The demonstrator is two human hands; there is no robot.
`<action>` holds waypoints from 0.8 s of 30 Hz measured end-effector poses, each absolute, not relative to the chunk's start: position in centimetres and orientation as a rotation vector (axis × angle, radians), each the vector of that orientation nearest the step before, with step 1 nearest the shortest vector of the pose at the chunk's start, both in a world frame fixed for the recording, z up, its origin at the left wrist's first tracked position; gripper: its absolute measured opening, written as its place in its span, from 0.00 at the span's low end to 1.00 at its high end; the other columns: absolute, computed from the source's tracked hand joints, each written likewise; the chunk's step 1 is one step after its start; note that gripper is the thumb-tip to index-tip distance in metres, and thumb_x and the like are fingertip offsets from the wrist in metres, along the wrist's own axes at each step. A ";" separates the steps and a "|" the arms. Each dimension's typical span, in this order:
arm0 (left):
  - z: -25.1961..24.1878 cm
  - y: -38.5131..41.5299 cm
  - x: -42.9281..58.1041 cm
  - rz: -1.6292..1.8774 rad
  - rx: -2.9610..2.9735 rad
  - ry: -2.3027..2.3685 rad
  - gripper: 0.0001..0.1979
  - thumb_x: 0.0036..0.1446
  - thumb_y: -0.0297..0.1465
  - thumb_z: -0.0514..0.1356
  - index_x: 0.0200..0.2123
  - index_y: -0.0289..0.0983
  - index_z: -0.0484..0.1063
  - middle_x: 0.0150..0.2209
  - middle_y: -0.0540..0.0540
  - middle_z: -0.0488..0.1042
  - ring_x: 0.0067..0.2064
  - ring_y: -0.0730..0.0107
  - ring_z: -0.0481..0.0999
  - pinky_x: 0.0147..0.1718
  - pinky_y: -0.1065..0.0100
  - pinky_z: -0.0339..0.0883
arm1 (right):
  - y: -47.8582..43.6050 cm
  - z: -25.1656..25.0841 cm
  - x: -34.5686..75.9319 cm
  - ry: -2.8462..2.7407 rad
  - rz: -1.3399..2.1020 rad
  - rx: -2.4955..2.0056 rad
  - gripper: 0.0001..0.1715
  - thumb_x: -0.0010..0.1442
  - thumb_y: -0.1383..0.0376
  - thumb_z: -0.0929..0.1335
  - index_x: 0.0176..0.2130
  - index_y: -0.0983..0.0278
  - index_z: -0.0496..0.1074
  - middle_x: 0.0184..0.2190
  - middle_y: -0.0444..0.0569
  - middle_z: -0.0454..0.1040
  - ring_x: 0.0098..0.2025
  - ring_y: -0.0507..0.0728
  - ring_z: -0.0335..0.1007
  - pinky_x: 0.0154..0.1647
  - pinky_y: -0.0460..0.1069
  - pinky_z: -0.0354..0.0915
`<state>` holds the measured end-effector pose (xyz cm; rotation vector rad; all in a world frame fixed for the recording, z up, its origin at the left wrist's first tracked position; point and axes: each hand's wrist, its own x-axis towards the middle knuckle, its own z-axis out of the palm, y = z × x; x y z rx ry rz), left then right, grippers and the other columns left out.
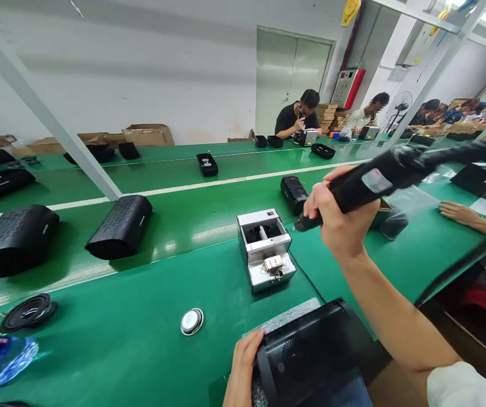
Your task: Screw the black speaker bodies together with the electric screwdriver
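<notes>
A black electric screwdriver (365, 183) is gripped in my right hand (338, 217), raised above the bench with its tip pointing left. My left hand (243, 367) lies along the left edge of a black plastic housing (306, 350), fingers wrapped over its side. Under that housing a grey foam pad (296, 315) shows at the far edge. Just beyond stands a silver screw feeder (265, 251) with an open top and a cable at its right. To the left, a small round silver-and-white speaker driver (192, 321) rests on the green bench.
Black speakers (119, 226) stand on the green conveyor (200, 215) at left, another (294, 195) behind the feeder. A larger speaker cone (28, 312) and a water bottle (0, 362) lie at the left edge. A co-worker's hand (459, 213) rests at right. Several people sit farther back.
</notes>
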<state>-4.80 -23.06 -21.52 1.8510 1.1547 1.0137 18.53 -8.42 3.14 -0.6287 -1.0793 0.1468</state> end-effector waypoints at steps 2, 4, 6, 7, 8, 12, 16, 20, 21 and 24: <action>-21.4 -23.0 -4.6 1.014 1.854 1.151 0.39 0.64 0.52 0.73 0.75 0.55 0.73 0.63 0.41 0.83 0.65 0.33 0.84 0.66 0.35 0.81 | -9.1 3.5 18.9 -1.070 0.196 -0.640 0.15 0.64 0.65 0.81 0.42 0.56 0.73 0.23 0.35 0.68 0.19 0.52 0.66 0.22 0.51 0.67; -21.2 -23.1 -4.4 1.018 1.846 1.156 0.41 0.62 0.53 0.74 0.75 0.57 0.73 0.63 0.41 0.83 0.65 0.31 0.84 0.65 0.35 0.82 | -10.7 4.3 19.2 -1.010 0.184 -0.543 0.17 0.61 0.69 0.81 0.43 0.57 0.75 0.21 0.34 0.66 0.18 0.51 0.62 0.20 0.50 0.64; -21.0 -23.2 -4.3 1.025 1.838 1.152 0.41 0.61 0.54 0.75 0.75 0.58 0.73 0.63 0.42 0.83 0.65 0.29 0.83 0.65 0.34 0.81 | -12.3 5.0 19.1 -1.042 0.249 -0.495 0.18 0.59 0.72 0.82 0.43 0.58 0.76 0.21 0.34 0.67 0.16 0.50 0.60 0.18 0.49 0.61; -20.9 -23.3 -4.3 1.026 1.836 1.143 0.41 0.61 0.54 0.75 0.75 0.57 0.73 0.63 0.41 0.83 0.66 0.29 0.83 0.65 0.33 0.81 | -12.9 5.0 18.8 -1.082 0.309 -0.510 0.17 0.60 0.72 0.81 0.43 0.58 0.76 0.22 0.35 0.67 0.16 0.50 0.61 0.17 0.49 0.61; -20.8 -23.3 -4.4 1.024 1.836 1.133 0.42 0.61 0.54 0.75 0.76 0.56 0.73 0.64 0.41 0.82 0.66 0.29 0.83 0.65 0.33 0.81 | -13.2 4.8 18.4 -1.126 0.377 -0.545 0.16 0.61 0.72 0.81 0.42 0.58 0.76 0.22 0.35 0.69 0.16 0.51 0.62 0.18 0.49 0.62; -20.7 -23.1 -4.7 1.011 1.843 1.112 0.41 0.65 0.54 0.73 0.77 0.54 0.71 0.64 0.39 0.82 0.66 0.32 0.83 0.67 0.35 0.80 | -12.8 2.6 16.4 -1.205 0.495 -0.703 0.13 0.66 0.68 0.78 0.40 0.57 0.72 0.24 0.35 0.71 0.18 0.51 0.68 0.20 0.49 0.68; -21.2 -23.4 -4.8 1.016 1.846 1.086 0.45 0.61 0.59 0.74 0.76 0.53 0.71 0.67 0.37 0.80 0.69 0.32 0.80 0.68 0.36 0.78 | -12.1 1.4 15.4 -1.242 0.492 -0.788 0.13 0.66 0.65 0.78 0.41 0.58 0.71 0.24 0.36 0.72 0.19 0.52 0.70 0.20 0.49 0.69; -22.3 -23.9 -4.8 1.079 1.856 1.000 0.63 0.46 0.61 0.82 0.78 0.46 0.64 0.71 0.31 0.74 0.72 0.28 0.77 0.70 0.36 0.75 | -12.1 1.7 15.4 -1.241 0.467 -0.794 0.12 0.67 0.65 0.78 0.43 0.58 0.72 0.23 0.36 0.72 0.18 0.52 0.69 0.22 0.50 0.70; -22.7 -24.0 -4.8 1.090 1.857 0.982 0.65 0.45 0.61 0.83 0.79 0.46 0.63 0.71 0.30 0.73 0.73 0.28 0.76 0.71 0.35 0.74 | -12.0 1.8 15.5 -1.235 0.459 -0.790 0.12 0.67 0.65 0.78 0.42 0.58 0.72 0.23 0.36 0.72 0.18 0.52 0.69 0.22 0.50 0.70; -23.9 -23.8 -5.1 1.068 1.851 0.949 0.63 0.50 0.61 0.81 0.80 0.47 0.60 0.73 0.29 0.70 0.75 0.28 0.73 0.73 0.34 0.71 | -11.7 1.9 15.4 -1.225 0.495 -0.797 0.13 0.65 0.64 0.79 0.41 0.58 0.73 0.23 0.36 0.72 0.17 0.52 0.69 0.20 0.50 0.69</action>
